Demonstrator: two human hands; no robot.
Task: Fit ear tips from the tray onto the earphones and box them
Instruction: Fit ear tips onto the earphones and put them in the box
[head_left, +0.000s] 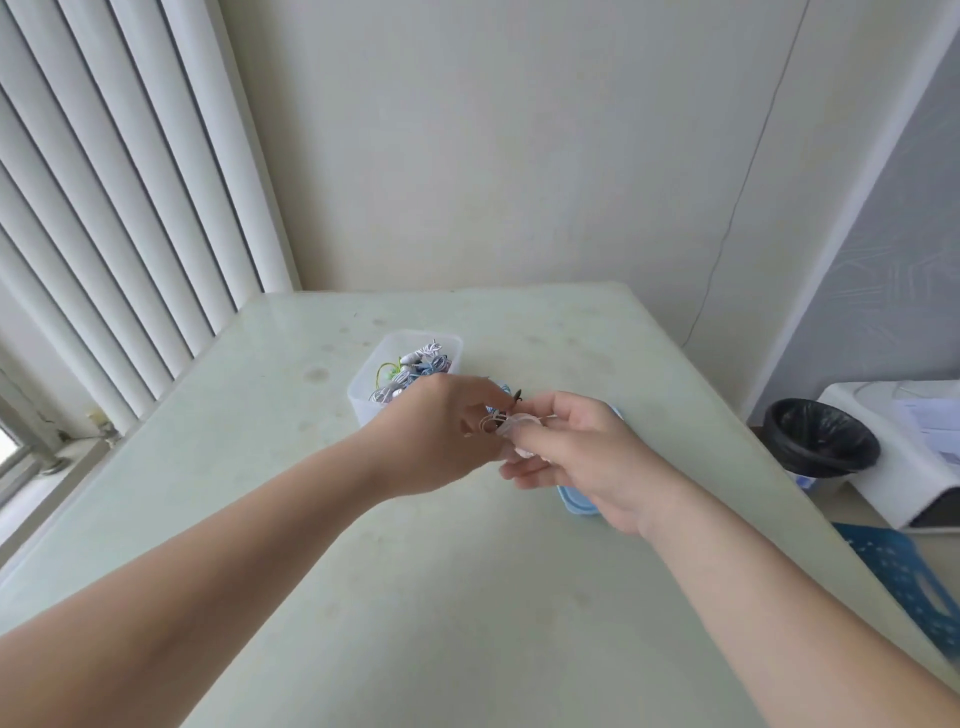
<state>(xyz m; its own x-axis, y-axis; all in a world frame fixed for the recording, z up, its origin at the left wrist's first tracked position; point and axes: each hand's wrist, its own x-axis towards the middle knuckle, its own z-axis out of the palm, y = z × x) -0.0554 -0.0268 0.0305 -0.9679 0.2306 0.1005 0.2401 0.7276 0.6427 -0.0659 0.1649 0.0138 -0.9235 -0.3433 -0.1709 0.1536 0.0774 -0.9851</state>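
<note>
Both hands meet above the pale green table (322, 519). My right hand (582, 457) grips a coiled white earphone (501, 420) with a pinkish bud. My left hand (441, 436) pinches a small dark ear tip (517, 396) between fingertip and thumb, right beside the earphone. Behind my left hand stands a clear plastic box (402, 345) holding several bundled earphones in blue, white and green. Under my right hand lies a light blue tray (576, 504), mostly hidden; its contents do not show.
White vertical blinds (130, 208) hang at the left by a window sill. Off the table's right edge stand a bin with a black liner (821, 439), a white machine (914, 457) and a blue perforated board (904, 577). A thin cable runs down the wall.
</note>
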